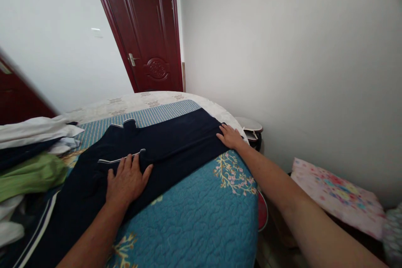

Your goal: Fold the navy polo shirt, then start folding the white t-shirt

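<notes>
A navy shirt [176, 134] with white-striped trim lies spread across the teal quilted cover. My left hand [125, 178] rests flat on it, fingers apart, just below a striped trim edge. At the shirt's right end, my right hand [230, 136] lies palm down over the corner, with its fingers stretched out. Neither hand grips the fabric. Light creases run lengthwise through the cloth between the hands.
On the left is a pile of clothes with a green garment [34, 176] and a white one [34, 130]. The quilted cover [194, 213] lies over a round table. Right of it are a round-topped stool [249, 124] and a pink floral cloth [336, 194]. A red door [146, 21] stands behind.
</notes>
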Available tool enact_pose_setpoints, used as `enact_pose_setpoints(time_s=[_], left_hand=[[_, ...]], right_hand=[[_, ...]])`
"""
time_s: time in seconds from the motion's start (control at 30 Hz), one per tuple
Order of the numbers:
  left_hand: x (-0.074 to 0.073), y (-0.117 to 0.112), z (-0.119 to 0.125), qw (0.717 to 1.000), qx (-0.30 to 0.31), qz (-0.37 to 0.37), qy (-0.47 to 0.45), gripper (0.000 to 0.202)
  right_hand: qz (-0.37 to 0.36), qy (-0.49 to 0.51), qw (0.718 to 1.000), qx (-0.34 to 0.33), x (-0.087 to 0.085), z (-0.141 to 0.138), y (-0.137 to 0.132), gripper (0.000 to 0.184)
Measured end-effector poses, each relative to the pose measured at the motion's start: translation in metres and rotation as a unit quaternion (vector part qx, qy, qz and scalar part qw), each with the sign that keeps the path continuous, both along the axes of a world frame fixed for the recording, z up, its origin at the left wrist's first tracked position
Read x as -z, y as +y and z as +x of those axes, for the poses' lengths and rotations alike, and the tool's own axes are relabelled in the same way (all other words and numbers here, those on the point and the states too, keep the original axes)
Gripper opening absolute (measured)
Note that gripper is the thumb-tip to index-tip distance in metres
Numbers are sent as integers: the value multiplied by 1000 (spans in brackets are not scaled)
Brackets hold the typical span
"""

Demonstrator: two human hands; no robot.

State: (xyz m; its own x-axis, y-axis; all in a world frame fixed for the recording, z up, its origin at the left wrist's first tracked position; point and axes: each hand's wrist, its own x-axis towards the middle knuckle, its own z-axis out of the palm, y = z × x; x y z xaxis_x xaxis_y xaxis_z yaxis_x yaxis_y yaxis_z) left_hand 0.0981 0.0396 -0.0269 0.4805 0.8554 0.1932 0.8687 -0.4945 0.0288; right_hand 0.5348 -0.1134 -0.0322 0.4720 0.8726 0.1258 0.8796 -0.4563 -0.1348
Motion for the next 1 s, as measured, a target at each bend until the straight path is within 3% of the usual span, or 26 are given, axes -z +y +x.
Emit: enact_pose_setpoints(time_s=[0.13, 0.23, 0.33, 0.47, 0.7, 0.83, 1.0], left_hand=[[-1, -6, -1, 1000, -11, -8, -6, 83], [-2, -10, -2, 1000, -6, -18, -19, 83], [-2, -11, -3, 999, -16, -15, -36, 83], [0, -11, -3, 998, -29, -30, -48, 85], [-5, -10, -4, 997, -35, -61, -38, 90], [-14, 10, -15, 995, -33, -74, -57, 78], [-13, 59, -44, 988, -120, -79, -65, 74]], right_hand=[[-23, -17, 998, 52, -4, 19, 6, 69], [22, -67, 995, 73, 2, 11, 22, 69], [64, -89, 994, -13, 11, -5, 47, 68], [1, -58, 989, -134, 21, -19, 80, 66], [-39, -34, 996, -68, 23, -2, 134, 74], [-44, -20, 997, -59, 25, 6, 159, 79], [-37, -11, 998, -57, 32, 18, 187, 80]])
